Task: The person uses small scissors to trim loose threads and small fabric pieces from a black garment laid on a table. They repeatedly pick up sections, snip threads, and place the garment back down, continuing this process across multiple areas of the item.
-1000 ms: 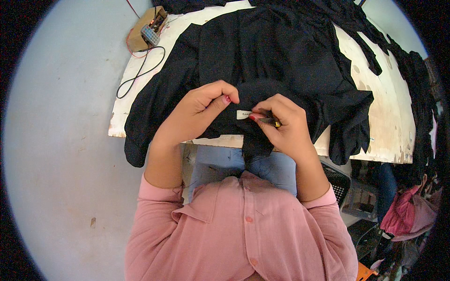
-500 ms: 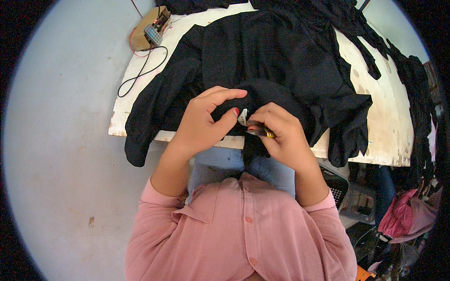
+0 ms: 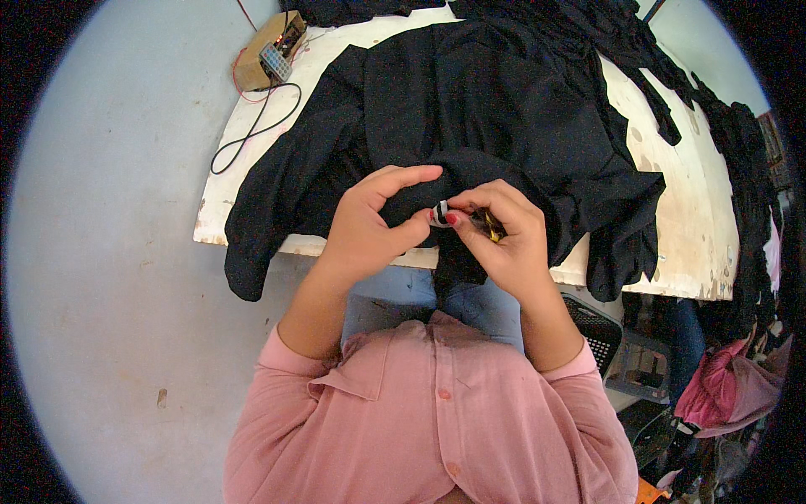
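Note:
A large black garment (image 3: 504, 101) lies spread over the table's front edge, with part of it hanging down. At its near fold is a small white label (image 3: 442, 208). My left hand (image 3: 369, 223) holds the cloth, its thumb against the label and its index finger stretched above; the other fingertips are hidden. From the other side, my right hand (image 3: 512, 239) pinches the label between thumb and index finger. Tucked inside my right palm is a small dark tool with a yellow part (image 3: 490, 225), mostly covered by the fingers.
The white table (image 3: 684, 193) has worn, stained edges. A brown box with electronics (image 3: 260, 59) and a looped black cable (image 3: 243, 139) sit at the far left. More black cloth (image 3: 588, 25) lies at the back. A dark crate (image 3: 596, 332) stands below right.
My right thumb and index finger have closed on the label, and the tool has shifted back into the right palm. My left thumb has come slightly lower onto the label.

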The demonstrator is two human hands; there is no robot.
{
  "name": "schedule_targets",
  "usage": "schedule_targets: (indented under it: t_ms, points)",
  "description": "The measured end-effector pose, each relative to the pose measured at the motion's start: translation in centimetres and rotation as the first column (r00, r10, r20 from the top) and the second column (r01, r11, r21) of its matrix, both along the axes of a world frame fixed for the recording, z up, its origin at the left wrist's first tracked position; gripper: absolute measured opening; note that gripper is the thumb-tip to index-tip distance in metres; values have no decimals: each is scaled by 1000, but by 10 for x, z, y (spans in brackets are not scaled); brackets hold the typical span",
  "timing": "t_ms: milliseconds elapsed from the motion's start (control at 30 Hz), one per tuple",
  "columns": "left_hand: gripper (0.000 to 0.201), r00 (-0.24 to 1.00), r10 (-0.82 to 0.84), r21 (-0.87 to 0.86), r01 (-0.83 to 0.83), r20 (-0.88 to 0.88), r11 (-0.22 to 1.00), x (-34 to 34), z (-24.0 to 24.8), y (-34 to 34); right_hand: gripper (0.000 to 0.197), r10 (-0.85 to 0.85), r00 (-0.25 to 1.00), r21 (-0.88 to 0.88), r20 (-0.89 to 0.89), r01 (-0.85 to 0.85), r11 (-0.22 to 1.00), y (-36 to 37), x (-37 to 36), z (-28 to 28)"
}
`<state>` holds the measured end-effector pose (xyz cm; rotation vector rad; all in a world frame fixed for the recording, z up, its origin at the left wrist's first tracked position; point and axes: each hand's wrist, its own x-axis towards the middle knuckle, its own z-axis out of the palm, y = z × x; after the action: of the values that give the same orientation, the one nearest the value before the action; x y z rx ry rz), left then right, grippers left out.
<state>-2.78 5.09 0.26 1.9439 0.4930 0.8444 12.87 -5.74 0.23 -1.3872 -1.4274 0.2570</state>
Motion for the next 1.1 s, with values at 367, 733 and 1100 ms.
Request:
schedule_targets:
  t_ms: [367, 733, 1100]
  points:
    - [48, 998, 49, 77, -53, 50, 996, 2, -2, -5, 8, -26, 990, -129, -136, 8, 992, 8, -2, 4]
    - [48, 994, -1, -287, 32, 109, 957, -1, -1, -3, 44, -55, 966, -201, 251, 107, 974, -30, 3, 21]
    - [48, 989, -46, -279, 84, 143, 956, 3, -2, -7, 32, -203, 884, 12, 420, 218, 976, -20, -8, 18]
